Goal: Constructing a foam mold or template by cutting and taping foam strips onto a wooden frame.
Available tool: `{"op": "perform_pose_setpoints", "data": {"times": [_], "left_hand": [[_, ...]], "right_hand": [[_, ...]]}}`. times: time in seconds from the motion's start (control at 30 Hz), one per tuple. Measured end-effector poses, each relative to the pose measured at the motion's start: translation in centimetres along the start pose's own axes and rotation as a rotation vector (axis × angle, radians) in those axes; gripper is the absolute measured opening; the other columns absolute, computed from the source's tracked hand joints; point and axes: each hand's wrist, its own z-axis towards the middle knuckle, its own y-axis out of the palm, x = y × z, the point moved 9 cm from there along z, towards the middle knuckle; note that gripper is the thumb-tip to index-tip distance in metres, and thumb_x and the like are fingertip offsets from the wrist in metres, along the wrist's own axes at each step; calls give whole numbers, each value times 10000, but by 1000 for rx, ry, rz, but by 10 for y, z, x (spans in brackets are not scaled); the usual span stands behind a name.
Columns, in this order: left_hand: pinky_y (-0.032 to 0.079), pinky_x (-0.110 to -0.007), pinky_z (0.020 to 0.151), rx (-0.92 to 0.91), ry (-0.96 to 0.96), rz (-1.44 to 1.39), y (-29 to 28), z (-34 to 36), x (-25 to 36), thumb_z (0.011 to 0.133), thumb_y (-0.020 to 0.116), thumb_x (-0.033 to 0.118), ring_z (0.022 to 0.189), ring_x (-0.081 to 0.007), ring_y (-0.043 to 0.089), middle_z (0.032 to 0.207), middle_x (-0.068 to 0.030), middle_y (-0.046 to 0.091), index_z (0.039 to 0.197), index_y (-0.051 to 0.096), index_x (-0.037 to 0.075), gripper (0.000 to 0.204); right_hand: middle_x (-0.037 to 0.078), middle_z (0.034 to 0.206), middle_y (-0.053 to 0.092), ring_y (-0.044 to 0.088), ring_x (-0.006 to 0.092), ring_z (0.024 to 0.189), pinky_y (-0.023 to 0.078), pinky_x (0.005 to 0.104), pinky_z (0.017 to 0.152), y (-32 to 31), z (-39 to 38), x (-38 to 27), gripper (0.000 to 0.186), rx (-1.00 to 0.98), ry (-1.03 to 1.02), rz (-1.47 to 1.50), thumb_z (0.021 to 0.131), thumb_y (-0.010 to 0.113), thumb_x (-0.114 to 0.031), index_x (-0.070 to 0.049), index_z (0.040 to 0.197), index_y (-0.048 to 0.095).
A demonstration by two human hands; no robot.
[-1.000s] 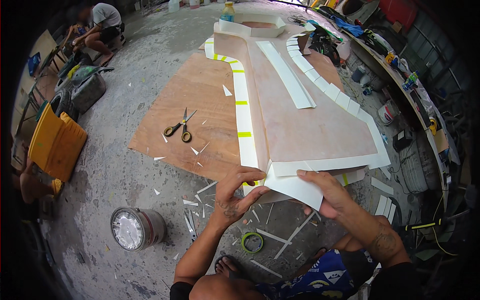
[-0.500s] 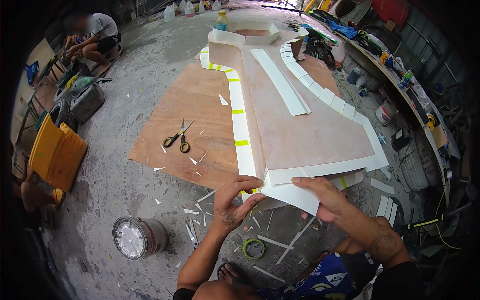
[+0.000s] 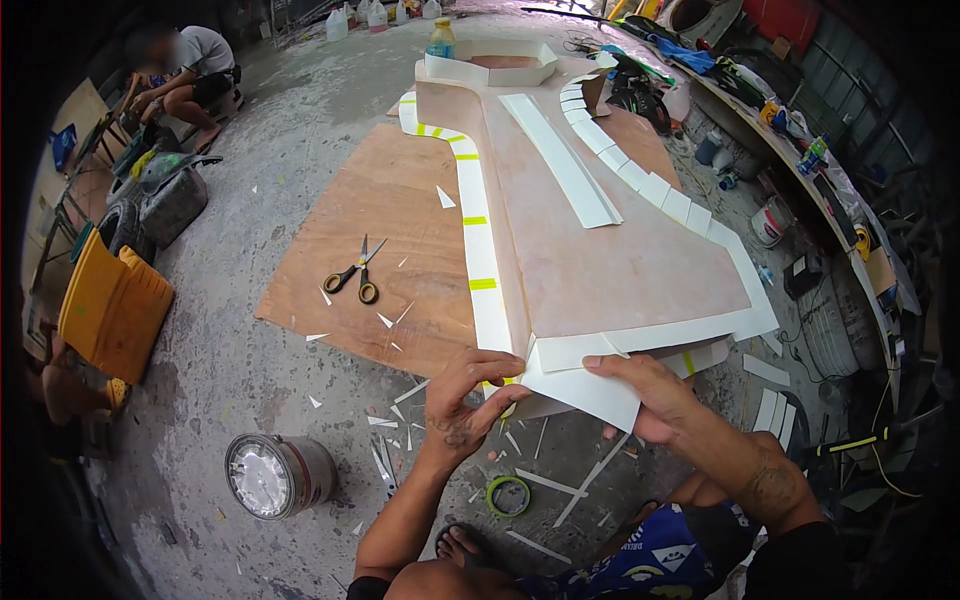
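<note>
Between my hands is a white card piece (image 3: 585, 393) at the near end of a large pale pinkish-brown shaped panel (image 3: 620, 270). My left hand (image 3: 465, 398) pinches the card's left corner, index finger and thumb closed at the panel's corner. From the other side my right hand (image 3: 648, 398) grips it, thumb on top and the other fingers hidden underneath. Along the panel's left edge runs a white card strip (image 3: 473, 250), held by short yellow tape pieces. Overlapping white tabs (image 3: 630, 178) follow its curved right edge. A loose folded white strip (image 3: 565, 165) lies on top.
Black-handled scissors (image 3: 357, 278) and card scraps lie on a plywood sheet (image 3: 350, 210) under the panel. On the concrete floor are a metal can (image 3: 280, 475), a green tape roll (image 3: 508, 496) and more offcuts. A yellow plastic chair (image 3: 115, 300) stands left; a person (image 3: 195, 75) sits far left.
</note>
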Motion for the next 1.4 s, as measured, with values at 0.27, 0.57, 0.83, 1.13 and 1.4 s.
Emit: {"op": "perform_pose_setpoints", "data": {"times": [0.27,0.57,0.83,1.13,1.4], "left_hand": [[525,-293,767,-7,-9,19,0,1,3,788,817,77,863,-205,682,1015,-156,722,981,698,-14,244],[529,-323,754,10,4,20,0,2,3,753,839,81,868,-243,697,979,-132,729,961,710,13,254],[535,-308,800,3,1,29,-4,0,6,725,880,144,959,-229,667,1063,-150,680,1046,699,20,389],[537,-359,817,-108,181,285,12,15,36,692,834,43,983,-285,637,1067,-115,653,1120,696,69,451],[513,-350,793,-88,296,454,21,14,45,661,768,-23,929,-263,641,1021,-73,699,1057,721,91,415]], "right_hand": [[160,1024,675,685,215,840,561,366,486,-2,1,2,522,1,21,17,905,717,-269,95,1244,555],[164,1026,673,684,216,840,562,365,483,-1,1,0,551,7,11,14,888,734,-283,101,1241,557],[153,992,670,678,209,819,553,361,471,-1,0,0,559,24,17,-1,860,762,-296,104,1203,574],[139,975,660,662,210,806,540,369,474,0,1,0,533,22,10,6,860,763,-299,91,1177,583],[139,978,662,666,212,817,544,368,475,-1,2,1,518,24,19,1,867,757,-290,88,1178,586]]}}
